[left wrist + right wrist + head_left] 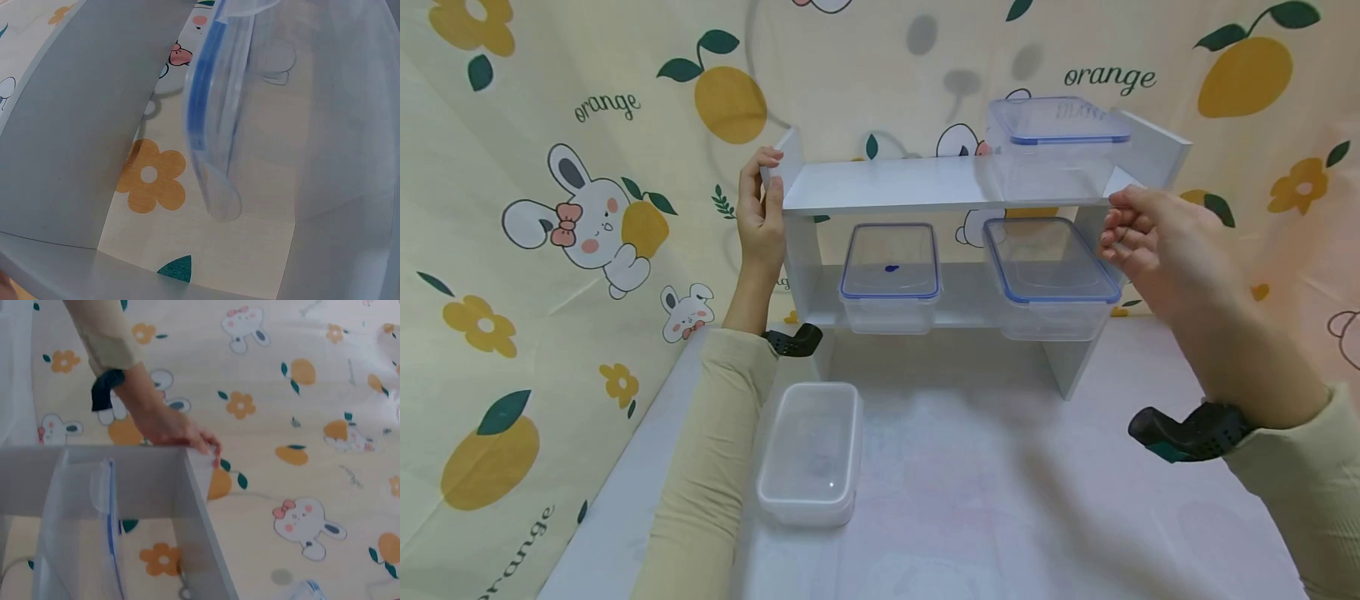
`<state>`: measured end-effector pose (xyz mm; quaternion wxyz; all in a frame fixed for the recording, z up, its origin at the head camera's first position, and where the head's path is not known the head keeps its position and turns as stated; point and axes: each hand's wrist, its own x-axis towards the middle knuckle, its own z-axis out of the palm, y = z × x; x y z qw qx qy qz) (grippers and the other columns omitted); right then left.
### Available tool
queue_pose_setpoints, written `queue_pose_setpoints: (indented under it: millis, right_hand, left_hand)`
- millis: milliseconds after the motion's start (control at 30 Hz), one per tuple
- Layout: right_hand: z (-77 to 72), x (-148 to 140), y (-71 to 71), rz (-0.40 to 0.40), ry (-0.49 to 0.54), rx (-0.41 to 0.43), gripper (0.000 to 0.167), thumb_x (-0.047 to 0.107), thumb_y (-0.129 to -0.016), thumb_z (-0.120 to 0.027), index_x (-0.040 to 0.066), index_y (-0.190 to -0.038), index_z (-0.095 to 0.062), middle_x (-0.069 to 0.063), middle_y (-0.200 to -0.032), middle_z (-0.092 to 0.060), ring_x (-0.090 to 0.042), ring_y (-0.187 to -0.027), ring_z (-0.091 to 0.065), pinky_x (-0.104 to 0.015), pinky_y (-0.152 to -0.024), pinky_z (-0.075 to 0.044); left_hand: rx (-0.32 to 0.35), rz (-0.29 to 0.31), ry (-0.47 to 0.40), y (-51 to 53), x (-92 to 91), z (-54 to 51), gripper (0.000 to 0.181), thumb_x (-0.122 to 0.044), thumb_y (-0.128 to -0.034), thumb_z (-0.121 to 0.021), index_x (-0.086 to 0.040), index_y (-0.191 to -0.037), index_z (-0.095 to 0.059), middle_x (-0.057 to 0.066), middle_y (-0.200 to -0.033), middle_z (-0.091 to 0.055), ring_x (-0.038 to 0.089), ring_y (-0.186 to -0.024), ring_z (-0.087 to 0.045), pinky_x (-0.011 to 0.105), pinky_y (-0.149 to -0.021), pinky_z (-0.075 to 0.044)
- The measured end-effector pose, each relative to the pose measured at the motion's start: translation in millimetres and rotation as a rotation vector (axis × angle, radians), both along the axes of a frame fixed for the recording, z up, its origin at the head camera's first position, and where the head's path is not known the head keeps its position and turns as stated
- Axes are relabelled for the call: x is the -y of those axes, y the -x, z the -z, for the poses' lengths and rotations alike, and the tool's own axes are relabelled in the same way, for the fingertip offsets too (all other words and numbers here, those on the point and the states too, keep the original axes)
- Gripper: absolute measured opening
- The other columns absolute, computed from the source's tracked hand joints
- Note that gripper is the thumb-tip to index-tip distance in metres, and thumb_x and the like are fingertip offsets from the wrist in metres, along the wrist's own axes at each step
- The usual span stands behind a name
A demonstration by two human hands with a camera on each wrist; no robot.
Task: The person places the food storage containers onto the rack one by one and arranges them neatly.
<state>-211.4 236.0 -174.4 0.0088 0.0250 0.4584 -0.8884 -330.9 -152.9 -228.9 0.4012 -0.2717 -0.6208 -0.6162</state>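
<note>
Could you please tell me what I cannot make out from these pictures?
Head view: the right hand hides part of the white shelf; whether the fingers grip it is unclear.
Head view: the dark blue mark at the left lidded box is too small to identify.
Left wrist view: the top edge cuts off the clear container with a blue band.
Right wrist view: the bottom edge cuts off a clear-and-blue thing.

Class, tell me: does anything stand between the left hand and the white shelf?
Nothing visible does: the left hand grips the white shelf directly, at its left side panel. The blue-rimmed clear container on top sits toward the other end, and the frosted box stands below, on the table.
</note>
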Motion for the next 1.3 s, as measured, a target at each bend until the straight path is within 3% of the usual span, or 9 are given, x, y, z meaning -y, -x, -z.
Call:
queue_pose_setpoints:
  millis: [133, 267, 500, 700, 900, 1300]
  right_hand:
    - [9.3, 8, -7.6, -0.048, -0.093, -0.017, 0.023, 0.020, -0.090, -0.065, 0.009, -0.110, -0.060, -0.003, -0.090, -0.054, -0.015, -0.084, -0.051, -0.020, -0.072, -0.053]
    - [23.6, 17, -15.7, -0.101, -0.220, -0.108, 0.019, 0.023, -0.093, -0.061, 0.010, -0.107, -0.062, -0.002, -0.089, -0.053, -0.014, -0.080, -0.051, -0.019, -0.071, -0.053]
    - [44.2, 30, -23.4, -0.202, -0.345, -0.190, 0.018, 0.025, -0.098, -0.053, 0.010, -0.107, -0.058, -0.001, -0.090, -0.052, -0.014, -0.081, -0.050, -0.019, -0.070, -0.051]
    - [57.9, 39, -29.5, -0.262, -0.401, -0.194, 0.018, 0.025, -0.100, -0.050, 0.010, -0.108, -0.055, 0.000, -0.092, -0.052, -0.013, -0.083, -0.050, -0.019, -0.070, -0.049]
    - [71.7, 47, -34.3, -0.296, -0.462, -0.162, 0.023, 0.028, -0.100, -0.050, 0.007, -0.110, -0.050, 0.002, -0.092, -0.054, -0.011, -0.082, -0.053, -0.018, -0.070, -0.049]
    - [94.0, 66, -40.0, -0.356, -0.507, -0.136, 0.016, 0.025, -0.102, -0.045, 0.012, -0.102, -0.054, 0.005, -0.088, -0.057, -0.007, -0.077, -0.054, -0.016, -0.066, -0.049]
  left_hand:
    - [0.004, 0.004, -0.004, -0.6, -0.4, -0.8, 0.021, -0.005, -0.1005, -0.038, 0.009, -0.115, -0.042, -0.010, -0.123, -0.051, 0.023, -0.145, -0.032, 0.028, -0.124, -0.024]
    - [0.017, 0.004, -0.011, -2.4, -1.2, -1.6, 0.020, -0.003, -0.1002, -0.037, 0.009, -0.115, -0.043, -0.010, -0.122, -0.050, 0.025, -0.145, -0.031, 0.031, -0.125, -0.023]
    - [0.032, 0.012, -0.022, -4.8, -2.0, -2.8, 0.017, -0.001, -0.0996, -0.037, -0.004, -0.113, -0.047, -0.006, -0.124, -0.050, 0.032, -0.147, -0.028, 0.035, -0.125, -0.022]
    - [0.025, -0.004, -0.004, -3.3, -1.1, -1.7, 0.017, -0.003, -0.1005, -0.037, -0.003, -0.114, -0.047, -0.006, -0.125, -0.050, 0.027, -0.147, -0.030, 0.033, -0.125, -0.023]
    - [0.008, -0.003, 0.004, -1.3, -0.3, -0.6, 0.020, -0.006, -0.1008, -0.038, 0.005, -0.116, -0.045, -0.006, -0.125, -0.051, 0.024, -0.146, -0.031, 0.031, -0.125, -0.024]
    - [0.022, 0.004, -0.004, -2.9, -0.5, -0.9, 0.016, -0.006, -0.1009, -0.039, -0.002, -0.115, -0.046, -0.005, -0.126, -0.051, 0.016, -0.144, -0.034, 0.030, -0.124, -0.024]
